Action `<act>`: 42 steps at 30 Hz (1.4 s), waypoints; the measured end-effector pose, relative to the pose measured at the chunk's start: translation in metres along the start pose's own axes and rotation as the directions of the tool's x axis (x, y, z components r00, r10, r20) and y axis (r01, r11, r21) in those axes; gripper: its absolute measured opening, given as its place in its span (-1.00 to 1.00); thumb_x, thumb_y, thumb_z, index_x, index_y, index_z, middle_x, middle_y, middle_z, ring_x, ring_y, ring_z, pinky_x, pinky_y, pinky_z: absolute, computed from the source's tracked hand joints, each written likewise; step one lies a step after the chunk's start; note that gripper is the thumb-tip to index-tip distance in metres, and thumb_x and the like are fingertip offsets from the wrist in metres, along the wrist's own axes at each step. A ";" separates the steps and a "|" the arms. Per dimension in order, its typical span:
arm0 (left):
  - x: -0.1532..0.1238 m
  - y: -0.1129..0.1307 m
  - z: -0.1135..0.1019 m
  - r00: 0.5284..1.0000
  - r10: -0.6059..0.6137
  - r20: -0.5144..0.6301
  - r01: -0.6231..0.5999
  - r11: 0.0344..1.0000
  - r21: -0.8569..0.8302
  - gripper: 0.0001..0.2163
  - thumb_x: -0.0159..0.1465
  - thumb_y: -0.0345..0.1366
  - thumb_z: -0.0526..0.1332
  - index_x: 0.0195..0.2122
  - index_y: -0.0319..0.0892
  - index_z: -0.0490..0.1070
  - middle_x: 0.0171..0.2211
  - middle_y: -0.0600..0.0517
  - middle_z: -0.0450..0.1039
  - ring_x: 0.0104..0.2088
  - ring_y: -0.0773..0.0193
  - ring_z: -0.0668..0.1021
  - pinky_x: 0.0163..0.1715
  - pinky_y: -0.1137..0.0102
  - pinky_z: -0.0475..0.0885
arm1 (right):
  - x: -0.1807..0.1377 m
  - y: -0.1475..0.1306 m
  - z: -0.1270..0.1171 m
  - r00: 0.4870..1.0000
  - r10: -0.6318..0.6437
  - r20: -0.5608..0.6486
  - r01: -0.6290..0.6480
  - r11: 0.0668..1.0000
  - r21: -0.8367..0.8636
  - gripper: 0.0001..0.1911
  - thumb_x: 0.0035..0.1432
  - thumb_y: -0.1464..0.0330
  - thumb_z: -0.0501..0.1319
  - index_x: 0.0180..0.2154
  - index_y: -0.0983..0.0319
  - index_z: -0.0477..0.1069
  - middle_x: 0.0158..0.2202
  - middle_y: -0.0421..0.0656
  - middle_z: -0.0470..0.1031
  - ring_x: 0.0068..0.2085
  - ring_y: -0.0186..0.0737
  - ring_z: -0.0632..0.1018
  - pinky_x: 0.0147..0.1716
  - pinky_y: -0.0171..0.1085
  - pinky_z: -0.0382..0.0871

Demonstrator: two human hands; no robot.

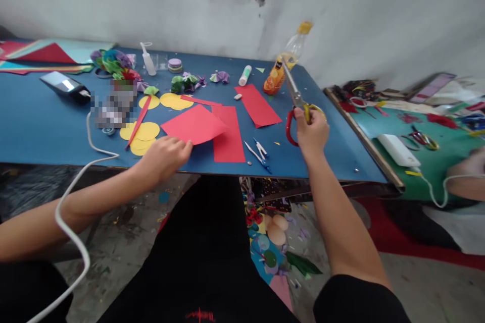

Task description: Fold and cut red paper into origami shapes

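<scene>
My left hand (166,155) pinches the near corner of a red paper sheet (193,123), which tilts up off the table. Under its right side lies another red paper piece (230,146). A pair of scissors (295,93) with red and yellow handles is in my right hand (312,130), blades pointing up and away. Further back lies a separate red paper rectangle (258,106). A drawing compass (258,154) rests near the table's front edge. Yellow paper circles (144,132) lie to the left, with a narrow red strip (139,122) across them.
A juice bottle (282,63) stands at the back right, beside a glue stick (245,75). Crumpled paper flowers (187,82), a small squeeze bottle (147,60) and a phone-like device (65,87) occupy the blue table (26,126). Another person's arm (468,171) is at the right-hand green table (384,123).
</scene>
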State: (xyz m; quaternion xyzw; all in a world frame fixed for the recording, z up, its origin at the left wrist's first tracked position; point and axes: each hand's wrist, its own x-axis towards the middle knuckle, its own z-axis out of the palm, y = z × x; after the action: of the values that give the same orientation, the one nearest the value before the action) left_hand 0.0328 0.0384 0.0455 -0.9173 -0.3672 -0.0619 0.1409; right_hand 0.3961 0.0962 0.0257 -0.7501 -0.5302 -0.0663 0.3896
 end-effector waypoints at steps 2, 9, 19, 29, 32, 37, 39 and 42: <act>0.014 0.030 -0.013 0.996 -0.038 0.085 0.040 0.999 -0.019 -0.72 0.14 -0.65 -0.02 -0.41 -0.29 0.46 -0.56 -0.11 0.46 -0.49 0.13 0.54 -0.52 0.33 0.37 | -0.004 -0.027 0.002 0.997 -0.055 0.054 0.056 0.998 -0.009 -0.49 0.16 -0.11 0.02 -0.46 0.20 0.31 -0.48 -0.12 0.40 -0.39 -0.12 0.45 -0.38 -0.18 0.25; 0.066 0.093 0.014 0.993 -0.115 0.008 0.115 0.977 -0.182 -0.80 0.28 -0.51 0.02 -0.31 -0.36 0.45 -0.34 -0.23 0.49 -0.27 0.04 0.56 -0.41 0.29 0.42 | -0.033 -0.111 0.042 0.907 -0.271 0.323 0.299 0.953 -0.042 -0.36 0.14 -0.18 -0.02 -0.31 0.25 0.45 -0.47 -0.04 0.49 -0.37 -0.03 0.51 -0.43 -0.22 0.24; 0.047 0.114 0.056 0.980 -0.195 -0.036 0.179 0.947 -0.266 -0.30 0.32 0.08 -0.02 0.19 -0.55 0.20 0.19 -0.36 0.22 0.19 -0.11 0.32 0.11 0.16 0.29 | -0.055 -0.120 0.064 0.803 -0.289 0.521 0.422 0.894 -0.154 -0.31 0.22 -0.12 -0.08 -0.03 0.29 0.43 -0.29 0.08 0.58 -0.22 0.06 0.58 -0.33 -0.19 0.32; 0.050 0.117 0.060 0.978 -0.207 -0.015 0.197 0.951 -0.236 -0.30 0.30 0.12 -0.04 0.19 -0.46 0.23 0.21 -0.30 0.20 0.21 -0.07 0.31 0.13 0.20 0.29 | -0.029 -0.123 0.101 0.839 -0.337 0.428 0.465 0.852 -0.240 -0.35 0.30 -0.04 -0.15 -0.10 0.32 0.45 -0.33 0.03 0.56 -0.27 -0.04 0.57 -0.35 -0.26 0.29; 0.050 0.116 0.061 0.981 -0.196 -0.013 0.187 0.953 -0.238 -0.31 0.31 0.11 -0.05 0.19 -0.45 0.24 0.21 -0.30 0.20 0.21 -0.05 0.32 0.12 0.21 0.31 | -0.012 -0.122 0.117 0.847 -0.348 0.402 0.461 0.858 -0.229 -0.35 0.32 -0.03 -0.15 -0.09 0.34 0.45 -0.33 0.04 0.54 -0.25 -0.04 0.56 -0.31 -0.22 0.30; 0.051 0.115 0.060 0.980 -0.198 -0.002 0.191 0.948 -0.254 -0.38 0.34 0.02 -0.02 0.20 -0.44 0.22 0.21 -0.29 0.19 0.21 -0.04 0.31 0.13 0.22 0.30 | 0.000 -0.121 0.132 0.864 -0.334 0.377 0.433 0.875 -0.216 -0.34 0.33 -0.01 -0.20 -0.08 0.37 0.42 -0.30 0.04 0.48 -0.22 -0.04 0.54 -0.29 -0.18 0.28; 0.050 0.114 0.060 0.980 -0.196 -0.017 0.185 0.947 -0.263 -0.41 0.35 -0.01 0.00 0.19 -0.44 0.23 0.21 -0.28 0.20 0.20 -0.04 0.32 0.12 0.22 0.31 | 0.000 -0.120 0.131 0.878 -0.330 0.348 0.415 0.886 -0.206 -0.34 0.33 -0.02 -0.21 -0.13 0.35 0.42 -0.34 0.01 0.47 -0.24 -0.05 0.54 -0.31 -0.20 0.28; 0.046 0.111 0.060 0.981 -0.187 -0.057 0.165 0.948 -0.271 -0.48 0.35 -0.08 0.04 0.15 -0.44 0.29 0.17 -0.26 0.28 0.17 -0.03 0.37 0.07 0.21 0.34 | 0.002 -0.120 0.123 0.896 -0.331 0.296 0.394 0.899 -0.189 -0.35 0.33 -0.02 -0.22 -0.23 0.33 0.41 -0.43 -0.04 0.43 -0.28 -0.08 0.53 -0.35 -0.23 0.26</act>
State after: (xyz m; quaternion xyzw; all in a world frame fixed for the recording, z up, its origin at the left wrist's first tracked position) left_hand 0.1433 0.0107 -0.0251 -0.8882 -0.4298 -0.1602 0.0256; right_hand 0.2567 0.1938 0.0040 -0.6816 -0.6951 -0.1055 0.2030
